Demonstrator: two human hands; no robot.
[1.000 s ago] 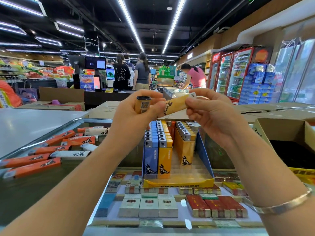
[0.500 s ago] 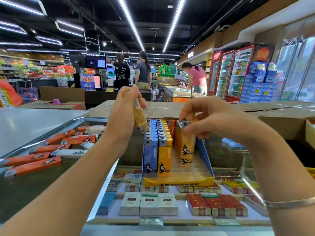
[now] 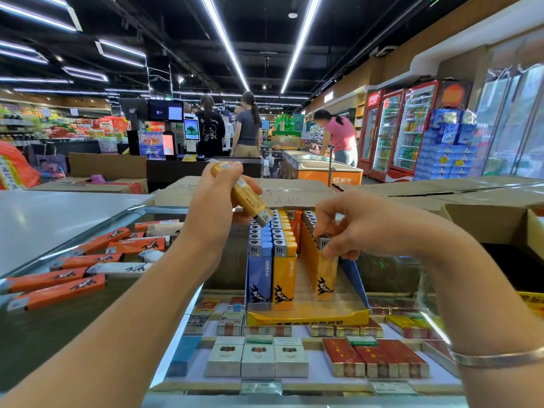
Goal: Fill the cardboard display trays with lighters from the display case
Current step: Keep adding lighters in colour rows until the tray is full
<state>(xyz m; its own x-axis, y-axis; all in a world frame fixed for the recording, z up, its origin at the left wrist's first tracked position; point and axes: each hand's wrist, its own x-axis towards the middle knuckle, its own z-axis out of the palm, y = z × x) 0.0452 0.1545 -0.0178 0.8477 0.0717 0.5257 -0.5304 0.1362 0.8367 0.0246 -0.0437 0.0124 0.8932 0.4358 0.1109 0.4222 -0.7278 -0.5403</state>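
Tray [image 3: 306, 318], yellow cardboard, on glass table [image 3: 53, 325] below both hands; holds upright blue lighters [image 3: 259, 270], yellow lighters [image 3: 284, 272] and orange ones in rows. Left hand [image 3: 212, 214]: raised above tray, grasping one yellow lighter [image 3: 248, 198], tilted, metal head downward. Right hand [image 3: 356, 228]: fingertips pinching top of yellow lighter in tray [image 3: 325, 272], upright in right-hand row. Loose orange and white lighters [image 3: 88, 260] lying flat on glass, left of left hand. Cigarette packs [image 3: 257, 359] under glass, nearer than both hands.

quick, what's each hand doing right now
Left hand: grips a yellow plastic lighter.
Right hand: pinches another yellow lighter standing in the cardboard tray.
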